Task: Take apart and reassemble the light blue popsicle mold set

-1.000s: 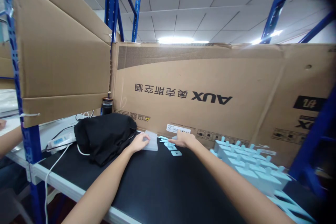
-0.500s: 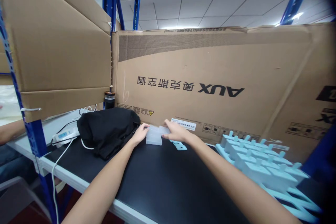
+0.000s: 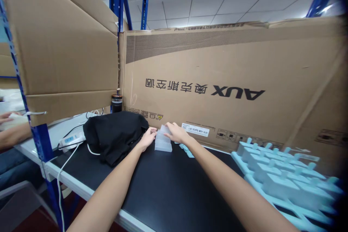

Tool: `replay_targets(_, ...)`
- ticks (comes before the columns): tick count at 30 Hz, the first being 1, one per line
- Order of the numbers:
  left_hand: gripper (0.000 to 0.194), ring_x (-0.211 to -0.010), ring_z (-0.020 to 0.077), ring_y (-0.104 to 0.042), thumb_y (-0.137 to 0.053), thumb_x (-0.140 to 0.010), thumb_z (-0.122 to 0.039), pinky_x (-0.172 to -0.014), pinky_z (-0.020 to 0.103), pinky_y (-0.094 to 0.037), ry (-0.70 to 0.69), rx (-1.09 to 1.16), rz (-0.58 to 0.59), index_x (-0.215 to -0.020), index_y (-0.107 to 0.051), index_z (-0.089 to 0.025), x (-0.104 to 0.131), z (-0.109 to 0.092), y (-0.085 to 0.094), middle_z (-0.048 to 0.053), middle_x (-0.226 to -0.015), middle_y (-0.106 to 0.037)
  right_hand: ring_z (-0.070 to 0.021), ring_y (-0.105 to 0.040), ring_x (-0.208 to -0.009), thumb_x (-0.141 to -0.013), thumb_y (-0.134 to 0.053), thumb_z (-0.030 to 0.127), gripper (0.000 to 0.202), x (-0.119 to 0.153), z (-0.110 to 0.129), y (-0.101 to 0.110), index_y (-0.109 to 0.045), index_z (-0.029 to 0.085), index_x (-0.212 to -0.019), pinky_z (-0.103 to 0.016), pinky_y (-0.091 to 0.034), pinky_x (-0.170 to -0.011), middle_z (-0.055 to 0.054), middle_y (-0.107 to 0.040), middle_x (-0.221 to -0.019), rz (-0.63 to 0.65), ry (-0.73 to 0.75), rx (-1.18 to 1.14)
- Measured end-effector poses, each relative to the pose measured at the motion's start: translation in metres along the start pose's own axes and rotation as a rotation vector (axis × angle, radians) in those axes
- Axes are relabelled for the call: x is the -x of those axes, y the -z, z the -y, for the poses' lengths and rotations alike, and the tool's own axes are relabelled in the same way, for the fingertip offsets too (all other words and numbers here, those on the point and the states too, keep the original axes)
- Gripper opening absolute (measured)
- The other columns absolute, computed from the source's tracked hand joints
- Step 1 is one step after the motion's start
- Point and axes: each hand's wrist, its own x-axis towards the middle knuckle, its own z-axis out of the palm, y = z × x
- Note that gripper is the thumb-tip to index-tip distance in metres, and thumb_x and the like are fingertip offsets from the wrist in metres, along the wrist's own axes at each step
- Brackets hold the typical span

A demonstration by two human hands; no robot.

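A tall cardboard panel (image 3: 195, 54) with upside-down lettering stands along the back of our black-topped bench (image 3: 160, 192). Close to that panel sits a translucent plastic box (image 3: 163, 145), between our two hands. Our left hand (image 3: 148, 138) has its fingers slightly bent at the box's left edge; our right hand (image 3: 176, 132) curves over its upper right side. We cannot tell whether either one grips it. Small pale blue pieces (image 3: 187, 151) lie just right of the box, partly under our right wrist. A black cloth bundle (image 3: 114, 134) crowds our left side, and a pale blue mould set (image 3: 277, 174) borders the right. Between our forearms, broad room runs down to the pale front edge (image 3: 136, 224).
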Motion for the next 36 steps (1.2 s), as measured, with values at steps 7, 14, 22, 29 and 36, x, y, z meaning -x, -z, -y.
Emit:
replay_targets(7, 0.024, -0.115, 0.0206, -0.052, -0.051, -0.088, -0.026, -0.088, 0.033, -0.050, 0.007, 0.065, -0.010, -0.110, -0.051, -0.017, -0.004, 0.001, 0.000, 0.014, -0.127, -0.051, -0.0244, -0.046, -0.114, -0.088, -0.049, 0.041, 0.037, -0.019, 0.011, -0.014, -0.043, 0.021, -0.118, -0.035, -0.043, -0.082, -0.012, -0.057, -0.115, 0.031, -0.003, 0.090)
replay_targets(14, 0.026, -0.114, 0.0221, -0.052, -0.054, -0.086, -0.025, -0.088, 0.034, -0.050, 0.004, 0.051, -0.020, -0.110, -0.053, -0.016, -0.003, 0.001, -0.002, 0.015, -0.129, -0.049, -0.0252, -0.042, -0.115, -0.087, -0.047, 0.034, 0.024, -0.021, 0.009, -0.020, -0.053, 0.020, -0.106, -0.035, -0.044, -0.084, -0.011, -0.057, -0.116, 0.008, 0.019, 0.111)
replay_targets(22, 0.021, -0.104, 0.0196, -0.058, -0.052, -0.087, -0.027, -0.091, 0.036, -0.048, -0.018, 0.000, 0.036, -0.105, -0.057, -0.016, -0.002, 0.001, 0.000, 0.011, -0.120, -0.058, -0.0224, -0.041, -0.116, -0.085, -0.046, 0.033, 0.033, -0.015, 0.009, -0.025, -0.055, 0.022, -0.115, -0.032, -0.044, -0.085, -0.009, -0.051, -0.124, -0.018, -0.051, 0.003)
replay_targets(29, 0.024, -0.103, 0.0188, -0.059, -0.054, -0.087, -0.032, -0.090, 0.034, -0.048, -0.008, -0.009, 0.046, -0.106, -0.058, -0.017, -0.003, 0.005, 0.001, 0.010, -0.115, -0.061, -0.0236, -0.045, -0.111, -0.084, -0.046, 0.031, 0.033, 0.018, 0.001, 0.010, -0.054, 0.015, -0.112, -0.035, -0.040, -0.091, -0.013, -0.053, -0.116, -0.148, -0.135, -0.014)
replay_targets(36, 0.023, -0.099, 0.0187, -0.061, -0.054, -0.086, -0.033, -0.085, 0.031, -0.050, -0.012, -0.013, 0.006, -0.102, -0.060, -0.017, -0.005, 0.004, -0.002, 0.010, -0.109, -0.064, -0.0230, -0.053, -0.101, -0.086, -0.045, 0.035, 0.025, 0.153, -0.025, 0.084, -0.053, 0.021, -0.105, -0.037, -0.042, -0.089, -0.009, -0.060, -0.103, -0.535, -0.124, -0.028)
